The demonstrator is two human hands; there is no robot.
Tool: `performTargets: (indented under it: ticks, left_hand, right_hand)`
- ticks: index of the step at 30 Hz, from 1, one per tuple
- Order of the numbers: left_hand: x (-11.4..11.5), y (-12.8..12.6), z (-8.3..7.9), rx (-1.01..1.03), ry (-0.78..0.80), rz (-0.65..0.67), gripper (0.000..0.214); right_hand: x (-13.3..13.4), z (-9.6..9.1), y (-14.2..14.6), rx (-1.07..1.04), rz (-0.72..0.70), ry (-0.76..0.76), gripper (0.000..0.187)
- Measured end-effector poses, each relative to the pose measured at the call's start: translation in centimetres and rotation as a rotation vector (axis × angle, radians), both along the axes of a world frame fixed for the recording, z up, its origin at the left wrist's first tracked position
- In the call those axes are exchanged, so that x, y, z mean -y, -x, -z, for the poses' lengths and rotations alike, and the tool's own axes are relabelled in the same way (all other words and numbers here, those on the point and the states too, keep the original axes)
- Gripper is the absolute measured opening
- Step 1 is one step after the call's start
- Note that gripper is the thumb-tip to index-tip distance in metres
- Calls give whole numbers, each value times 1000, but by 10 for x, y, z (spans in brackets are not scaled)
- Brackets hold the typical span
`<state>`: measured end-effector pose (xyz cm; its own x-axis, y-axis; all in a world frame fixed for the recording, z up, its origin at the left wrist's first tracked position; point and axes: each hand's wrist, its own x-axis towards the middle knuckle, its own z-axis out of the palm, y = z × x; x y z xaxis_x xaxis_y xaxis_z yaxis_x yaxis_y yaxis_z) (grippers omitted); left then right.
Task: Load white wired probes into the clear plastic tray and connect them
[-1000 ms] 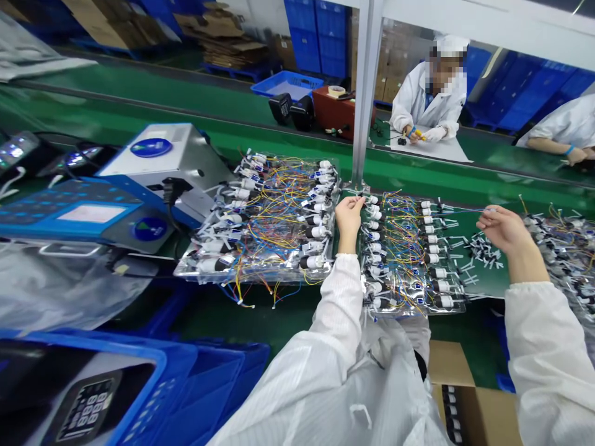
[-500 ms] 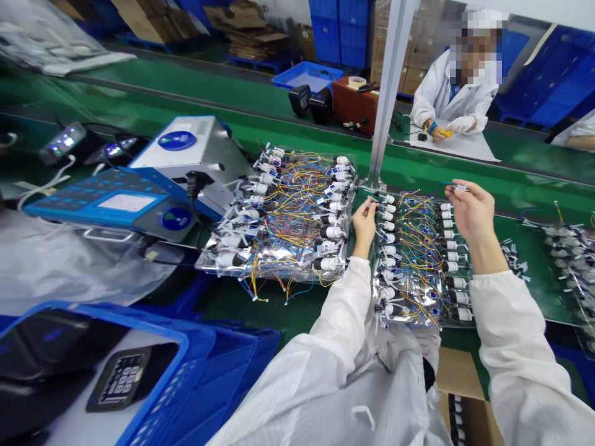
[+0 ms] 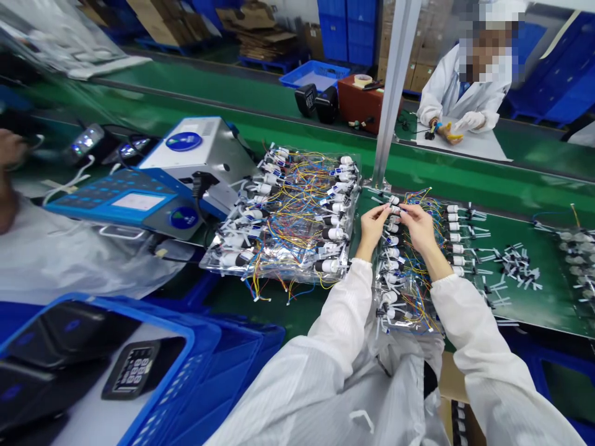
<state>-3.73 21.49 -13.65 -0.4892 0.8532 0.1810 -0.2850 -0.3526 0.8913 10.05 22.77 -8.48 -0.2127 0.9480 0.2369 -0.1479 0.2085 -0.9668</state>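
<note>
At the far left edge, a co-worker's hand (image 3: 9,148) is hanging above a white sleeve. Beside it, a blue-and-grey bench instrument with a keypad and small pale screen (image 3: 111,201) is sitting against a silver metal box with a round blue label (image 3: 218,161), while a blue plastic crate (image 3: 195,347) is taking up the near left corner. Right of these, a clear plastic bag of white-and-black connectors with tangled yellow, blue and red wires (image 3: 283,248) is lying on a green conveyor belt (image 3: 548,303).

The person's left hand (image 3: 372,226) and right hand (image 3: 418,226) are reaching forward from white sleeves and meeting over a second clear plastic bag of wired connectors (image 3: 406,291). Their fingertips (image 3: 393,210) are pinching together around a small white connector (image 3: 394,201), which is partly hidden. It is sitting at the far end of a column of connectors running near to far, just ahead of both hands, and neither hand is clearly nearer.

Further right, a row of white-and-black fittings (image 3: 458,232) and loose black-and-white plastic pieces (image 3: 518,269) are lying on the belt. Beyond a silver aluminium post (image 3: 395,80), a far co-worker in a white coat (image 3: 465,93) is working at a white sheet (image 3: 465,142).
</note>
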Motion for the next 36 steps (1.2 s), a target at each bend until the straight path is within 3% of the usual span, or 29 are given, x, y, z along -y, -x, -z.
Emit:
performTargets:
  ticks: [5, 10, 16, 20, 28, 36]
  left_hand:
    - [4, 1, -3, -78, 6, 5, 32]
    - [10, 7, -7, -166, -99, -34, 34]
    - [7, 7, -3, -44, -43, -21, 36]
    - [4, 5, -4, 10, -39, -49, 34]
    - [18, 12, -17, -215, -94, 53, 35]
    - [20, 10, -12, -252, -26, 109, 34]
  right_hand:
    - [-3, 9, -4, -93, 79, 19, 27]
    - [-9, 14, -8, -112, 179, 50, 22]
    - [-9, 17, -8, -86, 197, 51, 27]
    - [-7, 17, -7, -95, 148, 38, 26]
    - [7, 6, 2, -143, 9, 25, 31]
    - [10, 2, 5, -144, -14, 46, 40]
